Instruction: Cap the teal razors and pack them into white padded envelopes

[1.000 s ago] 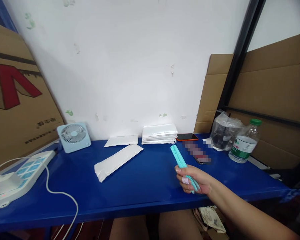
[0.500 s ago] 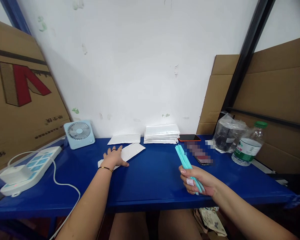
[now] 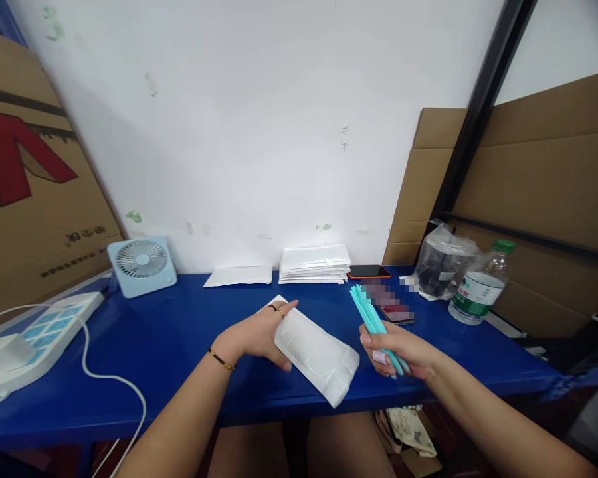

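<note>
right, left hand (image 3: 256, 334) pinches the white padded mailer (image 3: 317, 355), right hand (image 3: 404, 346) clasps turquoise sticks (image 3: 367, 313); looks like positioning, next needs mailer end and sticks aligned.

Dark bracelet (image 3: 222, 360), rings (image 3: 280, 312) on left hand (image 3: 259, 333), pale wrap (image 3: 379, 357) on right hand (image 3: 401, 348)

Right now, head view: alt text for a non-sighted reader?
Human left grip holds a white packet, right grip turquoise sticks, at a blue table. Behind: light-blue fan, stacked white packets, orange-edged phone.

Turquoise sticks (image 3: 367, 312) partly behind right hand (image 3: 403, 348)
</note>
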`<state>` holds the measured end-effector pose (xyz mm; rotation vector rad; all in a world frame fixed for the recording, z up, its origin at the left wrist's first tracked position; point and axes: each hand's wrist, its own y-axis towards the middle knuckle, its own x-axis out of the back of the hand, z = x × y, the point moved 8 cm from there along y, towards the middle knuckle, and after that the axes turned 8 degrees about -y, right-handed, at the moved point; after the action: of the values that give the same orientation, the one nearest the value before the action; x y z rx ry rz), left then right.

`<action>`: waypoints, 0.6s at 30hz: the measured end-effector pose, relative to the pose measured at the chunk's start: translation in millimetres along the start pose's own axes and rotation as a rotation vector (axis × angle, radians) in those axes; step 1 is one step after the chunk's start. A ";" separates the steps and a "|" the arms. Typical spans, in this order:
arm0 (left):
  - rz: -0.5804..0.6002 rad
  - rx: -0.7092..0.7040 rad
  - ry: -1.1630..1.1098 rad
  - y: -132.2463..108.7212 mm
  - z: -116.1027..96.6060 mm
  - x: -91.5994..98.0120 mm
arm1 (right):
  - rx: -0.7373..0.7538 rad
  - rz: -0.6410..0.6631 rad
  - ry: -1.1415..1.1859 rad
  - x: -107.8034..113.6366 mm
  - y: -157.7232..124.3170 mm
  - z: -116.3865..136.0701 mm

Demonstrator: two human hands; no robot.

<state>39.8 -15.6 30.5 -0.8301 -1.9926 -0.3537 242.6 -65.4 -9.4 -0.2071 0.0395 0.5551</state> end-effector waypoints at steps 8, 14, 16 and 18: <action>0.206 -0.239 0.323 24.0 -30.8 -69.3 | 0.024 -0.096 -0.056 26.5 -26.0 4.9; 0.134 -0.362 0.284 -6.9 -78.6 -68.8 | 0.020 -0.123 -0.070 33.5 -32.5 6.4; 0.063 -0.312 0.228 -2.3 -89.0 -39.1 | 0.027 -0.138 -0.090 35.4 -32.2 9.8; -0.025 -0.222 0.202 13.5 -87.5 -5.3 | 0.036 -0.162 -0.124 37.7 -32.1 14.0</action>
<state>107.3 -55.4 71.9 -0.8703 -1.7975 -0.6568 291.3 -69.6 6.7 -0.1392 -0.0868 0.4045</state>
